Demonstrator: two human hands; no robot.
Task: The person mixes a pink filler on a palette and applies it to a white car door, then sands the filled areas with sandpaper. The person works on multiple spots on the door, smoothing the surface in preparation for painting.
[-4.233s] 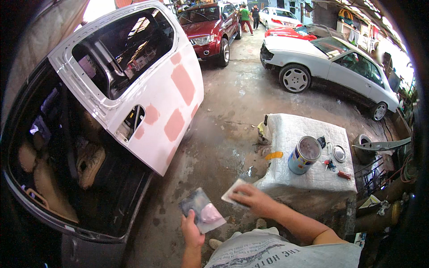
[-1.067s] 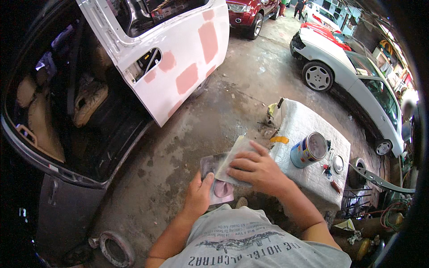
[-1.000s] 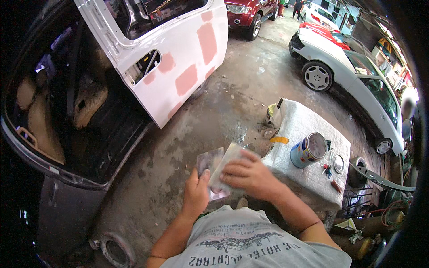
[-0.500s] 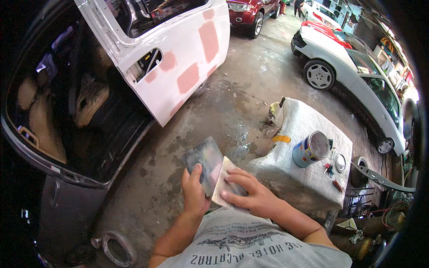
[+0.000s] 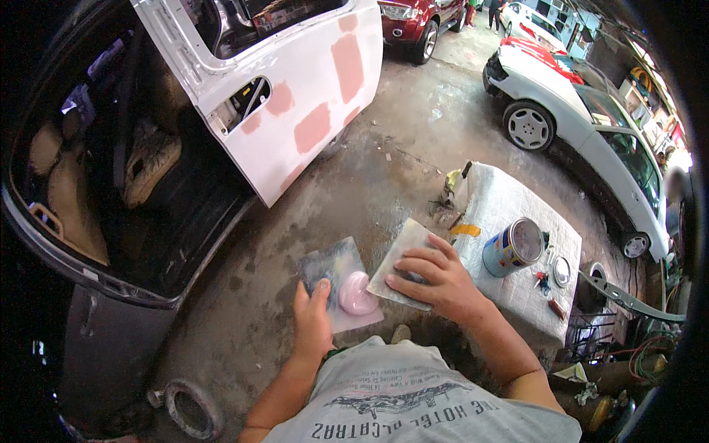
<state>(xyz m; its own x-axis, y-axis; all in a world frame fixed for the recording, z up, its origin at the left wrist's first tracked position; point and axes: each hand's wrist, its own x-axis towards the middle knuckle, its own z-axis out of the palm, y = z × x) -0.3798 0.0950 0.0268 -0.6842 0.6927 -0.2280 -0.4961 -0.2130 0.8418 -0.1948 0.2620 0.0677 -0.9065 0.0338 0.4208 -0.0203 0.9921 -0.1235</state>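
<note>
My left hand is closed on the edge of a grey, smudged mixing board, its thumb lying on top. A rounded mound of pink body filler sits on the board's right part. My right hand grips a wide, pale, flat spreader, with several fingers laid across its face. The spreader's lower left edge is close to the filler; whether the two touch, I cannot tell. Both tools are held in front of my shirt, above the floor.
A white car door with pink filler patches stands open at the upper left. To my right, a cloth-covered table bears a blue paint can, a round lid and small items. A white car is parked behind it.
My right hand has moved the spreader up and right, away from the board. The pink filler now shows as a rounded mound. My left hand has shifted slightly, still holding the board.
</note>
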